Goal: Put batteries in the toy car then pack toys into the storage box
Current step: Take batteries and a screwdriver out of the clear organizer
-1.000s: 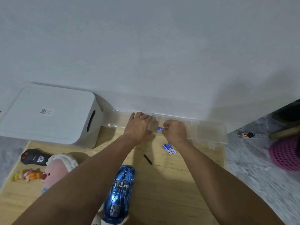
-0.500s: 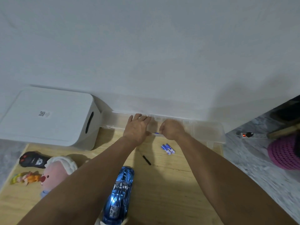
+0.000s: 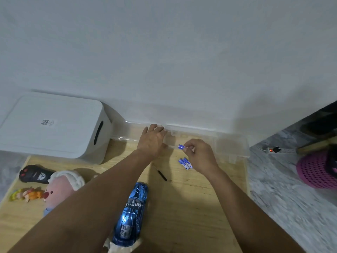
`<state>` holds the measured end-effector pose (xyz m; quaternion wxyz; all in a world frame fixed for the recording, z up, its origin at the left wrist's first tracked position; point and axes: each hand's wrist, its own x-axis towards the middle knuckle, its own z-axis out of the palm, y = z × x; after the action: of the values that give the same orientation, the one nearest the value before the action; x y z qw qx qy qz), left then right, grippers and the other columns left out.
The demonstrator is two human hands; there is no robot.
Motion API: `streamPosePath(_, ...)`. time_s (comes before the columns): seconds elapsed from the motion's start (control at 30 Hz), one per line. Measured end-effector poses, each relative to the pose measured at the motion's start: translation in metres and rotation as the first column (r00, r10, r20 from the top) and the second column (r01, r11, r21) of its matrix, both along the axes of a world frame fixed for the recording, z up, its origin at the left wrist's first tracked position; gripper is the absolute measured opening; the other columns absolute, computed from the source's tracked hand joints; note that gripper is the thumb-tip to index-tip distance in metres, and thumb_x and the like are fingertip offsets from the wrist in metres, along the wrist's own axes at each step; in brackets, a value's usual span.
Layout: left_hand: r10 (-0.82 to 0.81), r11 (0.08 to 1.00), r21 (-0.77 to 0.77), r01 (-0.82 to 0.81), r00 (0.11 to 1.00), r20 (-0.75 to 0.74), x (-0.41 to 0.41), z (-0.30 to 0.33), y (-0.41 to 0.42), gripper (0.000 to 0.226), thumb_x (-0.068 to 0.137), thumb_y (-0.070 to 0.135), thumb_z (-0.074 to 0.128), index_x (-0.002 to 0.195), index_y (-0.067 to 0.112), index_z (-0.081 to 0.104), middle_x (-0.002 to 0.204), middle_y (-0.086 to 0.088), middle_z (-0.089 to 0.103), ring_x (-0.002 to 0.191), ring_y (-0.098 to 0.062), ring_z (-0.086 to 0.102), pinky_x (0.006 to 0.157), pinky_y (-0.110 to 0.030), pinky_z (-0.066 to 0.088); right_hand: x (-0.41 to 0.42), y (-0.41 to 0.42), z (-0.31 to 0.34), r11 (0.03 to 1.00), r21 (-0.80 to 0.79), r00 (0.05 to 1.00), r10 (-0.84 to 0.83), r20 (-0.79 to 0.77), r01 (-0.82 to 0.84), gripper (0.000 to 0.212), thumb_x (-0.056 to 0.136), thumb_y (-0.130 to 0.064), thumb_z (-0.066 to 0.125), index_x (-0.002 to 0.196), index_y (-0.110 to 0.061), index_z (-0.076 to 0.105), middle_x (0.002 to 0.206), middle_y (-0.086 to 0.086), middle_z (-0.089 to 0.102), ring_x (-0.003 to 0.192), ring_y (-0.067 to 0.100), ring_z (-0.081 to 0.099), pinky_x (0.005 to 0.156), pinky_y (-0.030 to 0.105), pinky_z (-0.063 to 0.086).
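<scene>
The right hand (image 3: 199, 154) has lifted from the clear case (image 3: 231, 143), its grip pinching a battery (image 3: 181, 147).

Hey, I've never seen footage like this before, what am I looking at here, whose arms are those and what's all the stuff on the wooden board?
There is no machine here. A person wears a wide-angle camera on the head, so you look forward and down along their own two bare arms. That is the only view.

The left hand rests on a clear plastic case that lies along the wall. The right hand pinches one small blue battery between its fingertips.

On the wooden board lie more blue batteries, a small black screwdriver, a shiny blue toy car, a pink plush toy, a black remote control and a small colourful figure. A white storage box with its lid on stands at the back left.
</scene>
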<state>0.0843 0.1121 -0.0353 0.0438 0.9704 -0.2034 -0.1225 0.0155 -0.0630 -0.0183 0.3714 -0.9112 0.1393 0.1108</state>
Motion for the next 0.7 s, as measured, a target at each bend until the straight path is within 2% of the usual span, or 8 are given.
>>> streamPosePath(0.1, -0.017, 0.999, 0.032, 0.017, 1.0, 0.008, -0.005, -0.001, 0.001, 0.053, 0.094, 0.033, 0.054, 0.143, 0.019, 0.04, 0.153, 0.002, 0.031, 0.143, -0.022, 0.021, 0.119, -0.039, 0.015, -0.027, -0.002, -0.02, 0.993, -0.003, 0.992, -0.12, 0.047, 0.121, 0.011, 0.091, -0.018, 0.062, 0.097, -0.016, 0.07, 0.099, 0.0, 0.06, 0.09, 0.017, 0.058, 0.076, 0.024, 0.04)
streamPosePath(0.23, -0.01, 0.999, 0.031, 0.011, 1.0, -0.016, -0.015, 0.003, 0.001, 0.051, 0.094, 0.029, 0.05, 0.143, 0.017, 0.04, 0.157, -0.001, 0.025, 0.146, -0.023, 0.016, 0.12, -0.043, 0.01, -0.043, -0.006, -0.044, 0.967, -0.045, 0.968, -0.251, 0.028, 0.252, 0.017, 0.091, -0.01, 0.059, 0.104, -0.011, 0.07, 0.109, 0.007, 0.059, 0.098, 0.025, 0.06, 0.078, 0.024, 0.04)
streamPosePath(0.33, -0.005, 1.0, 0.016, 0.005, 1.0, -0.009, -0.021, 0.007, 0.003, 0.052, 0.095, 0.027, 0.048, 0.145, 0.018, 0.037, 0.157, -0.001, 0.026, 0.146, -0.022, 0.016, 0.12, -0.044, 0.01, -0.047, -0.007, -0.051, 0.961, -0.061, 0.963, -0.27, 0.022, 0.271, 0.024, 0.093, -0.005, 0.054, 0.112, -0.009, 0.068, 0.115, 0.009, 0.059, 0.102, 0.027, 0.059, 0.081, 0.025, 0.041)
streamPosePath(0.53, 0.025, 1.0, -0.001, -0.025, 1.0, -0.009, -0.036, 0.012, 0.014, 0.051, 0.094, 0.027, 0.05, 0.143, 0.018, 0.041, 0.155, -0.002, 0.031, 0.146, -0.022, 0.018, 0.12, -0.043, 0.01, -0.051, -0.006, -0.055, 0.959, -0.096, 0.963, -0.267, 0.022, 0.268, 0.026, 0.092, -0.008, 0.055, 0.113, -0.014, 0.07, 0.116, 0.006, 0.062, 0.102, 0.024, 0.06, 0.075, 0.023, 0.036)
streamPosePath(0.7, 0.056, 0.998, -0.006, -0.056, 0.998, 0.007, -0.052, 0.015, 0.024, 0.049, 0.094, 0.028, 0.051, 0.141, 0.017, 0.044, 0.154, -0.001, 0.034, 0.145, -0.022, 0.02, 0.12, -0.042, 0.012, -0.055, -0.006, -0.053, 0.956, -0.083, 0.96, -0.277, 0.042, 0.28, 0.028, 0.092, -0.009, 0.055, 0.117, -0.012, 0.067, 0.121, 0.006, 0.061, 0.106, 0.025, 0.06, 0.083, 0.026, 0.042)
